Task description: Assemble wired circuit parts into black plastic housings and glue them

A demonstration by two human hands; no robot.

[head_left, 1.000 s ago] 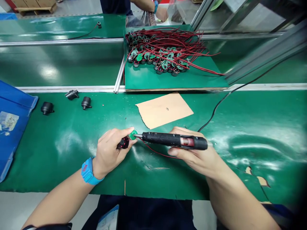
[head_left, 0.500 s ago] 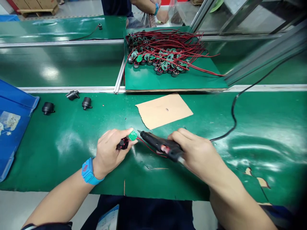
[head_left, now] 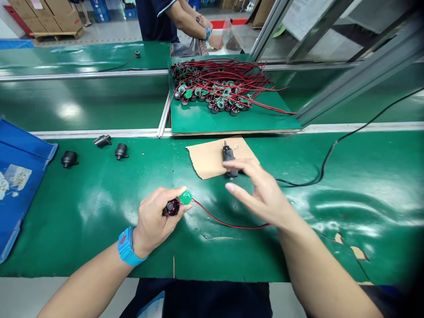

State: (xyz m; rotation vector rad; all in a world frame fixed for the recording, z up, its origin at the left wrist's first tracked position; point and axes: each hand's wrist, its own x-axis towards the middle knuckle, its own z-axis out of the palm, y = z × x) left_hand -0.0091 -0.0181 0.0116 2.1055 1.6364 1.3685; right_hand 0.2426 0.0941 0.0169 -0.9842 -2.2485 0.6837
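Between thumb and fingers, my left hand (head_left: 160, 210) grips a small round green circuit board (head_left: 186, 197). A black cylindrical motor part (head_left: 172, 207) with reddish windings is tucked into the same hand, right beside the board. From the board a red and black wire pair (head_left: 228, 224) runs right and passes under my right wrist. My right hand (head_left: 260, 190) is open, thumb and fingers apart, just off a black glue gun (head_left: 229, 161). That glue gun rests on a piece of cardboard (head_left: 205, 161), its nozzle pointing away from me.
Several wired motor parts (head_left: 215, 95) are heaped on a raised green board (head_left: 198, 126). Black plastic housings (head_left: 121, 151) stand at left near a blue bin (head_left: 20, 194). The black cord (head_left: 326, 163) trails right. Beyond the bench, a person (head_left: 185, 22) works.
The glue gun has left my right hand and now lies on the cardboard; that hand has opened. My left hand keeps its hold on the board and motor part. The view has tilted up slightly.
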